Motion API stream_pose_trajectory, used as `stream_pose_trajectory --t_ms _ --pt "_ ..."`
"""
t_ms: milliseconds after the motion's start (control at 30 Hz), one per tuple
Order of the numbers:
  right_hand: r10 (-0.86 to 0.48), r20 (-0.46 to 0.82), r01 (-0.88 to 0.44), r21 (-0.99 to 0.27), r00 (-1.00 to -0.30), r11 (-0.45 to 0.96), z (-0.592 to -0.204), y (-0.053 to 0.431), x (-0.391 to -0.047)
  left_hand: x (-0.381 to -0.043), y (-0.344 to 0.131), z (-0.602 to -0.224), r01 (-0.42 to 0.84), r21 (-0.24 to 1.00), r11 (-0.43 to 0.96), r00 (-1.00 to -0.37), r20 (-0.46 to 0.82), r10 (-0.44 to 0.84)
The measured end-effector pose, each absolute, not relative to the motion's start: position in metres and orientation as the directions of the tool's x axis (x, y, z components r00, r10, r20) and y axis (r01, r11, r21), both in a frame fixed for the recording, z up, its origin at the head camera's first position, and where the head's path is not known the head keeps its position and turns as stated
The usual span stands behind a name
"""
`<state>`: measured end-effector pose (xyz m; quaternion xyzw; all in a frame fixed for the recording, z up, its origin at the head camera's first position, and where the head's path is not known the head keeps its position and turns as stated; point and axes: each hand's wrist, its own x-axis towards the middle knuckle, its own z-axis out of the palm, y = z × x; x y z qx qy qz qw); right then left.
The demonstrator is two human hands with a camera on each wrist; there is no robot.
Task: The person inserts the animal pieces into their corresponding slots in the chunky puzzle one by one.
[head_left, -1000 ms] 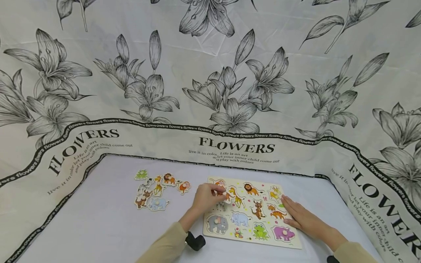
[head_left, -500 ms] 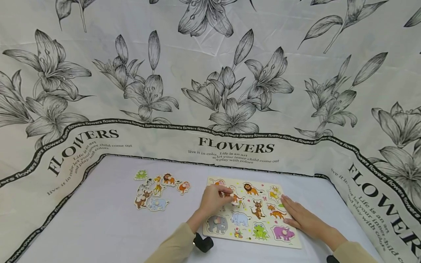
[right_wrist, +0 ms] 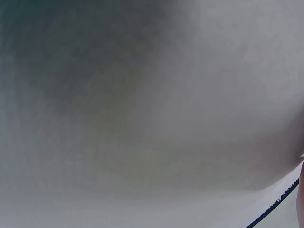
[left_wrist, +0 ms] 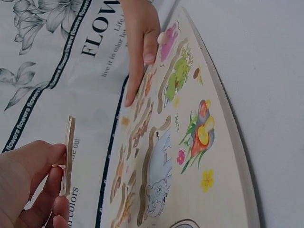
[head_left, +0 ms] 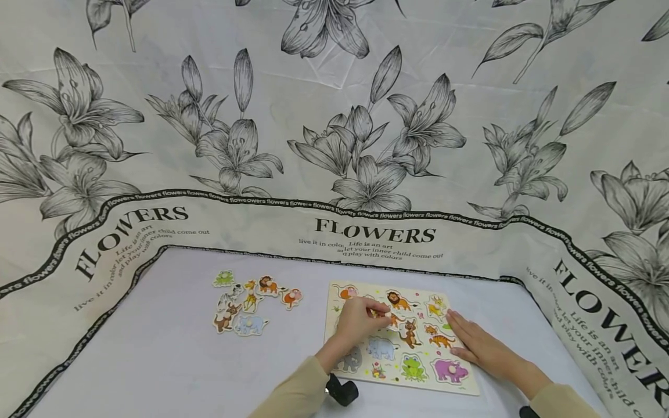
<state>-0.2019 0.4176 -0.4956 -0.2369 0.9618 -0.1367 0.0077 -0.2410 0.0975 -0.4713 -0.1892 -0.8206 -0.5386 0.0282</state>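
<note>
In the head view, my left hand [head_left: 360, 324] is over the middle of a wooden animal puzzle board [head_left: 360, 377]. Thumb and fingers pinch a small orange animal puzzle piece [head_left: 394, 320] by its knob. The left wrist view shows this piece [left_wrist: 70, 156] edge-on, raised clear of the board. My right hand [head_left: 488, 348] rests with extended fingers on the board's right edge, beside the printed tiger [head_left: 439, 337]. An elephant piece [head_left: 351, 360], partly covered by my left wrist, and a purple hippo piece [head_left: 452, 371] sit in the board. The right wrist view is mostly a grey blur.
Left of the board, loose pieces lie in a cluster: a frog [head_left: 225, 278], a giraffe [head_left: 250, 295], a lion [head_left: 269, 285], a monkey [head_left: 292, 298], a kangaroo [head_left: 227, 318], a rhino [head_left: 251, 324] and a zebra [head_left: 228, 300]. Flower-printed cloth [head_left: 251, 223] rises behind the white table [head_left: 157, 348].
My left hand has moved right across the board with the orange piece, from near the monkey picture to beside the kangaroo picture. My right hand has stayed on the board's edge.
</note>
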Motion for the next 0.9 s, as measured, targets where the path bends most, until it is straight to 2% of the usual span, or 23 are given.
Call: stream_pose_trajectory --t_ms 167,467,900 --pt "-0.456 0.043 -0.450 -0.272 -0.889 0.851 -0.496 0.418 -0.202 -0.239 0.105 -0.470 0.355 0.859 0.369 -0.923 0.260 0.283" --pt "-0.444 0.027 -0.435 -0.263 -0.896 0.861 -0.498 0.419 -0.204 -0.238 0.118 -0.467 0.305 0.862 0.404 -0.940 0.204 0.274" --pt "-0.456 0.040 -0.451 -0.256 -0.889 0.855 -0.495 0.418 -0.202 -0.240 0.129 -0.468 0.307 0.867 0.393 -0.935 0.196 0.296"
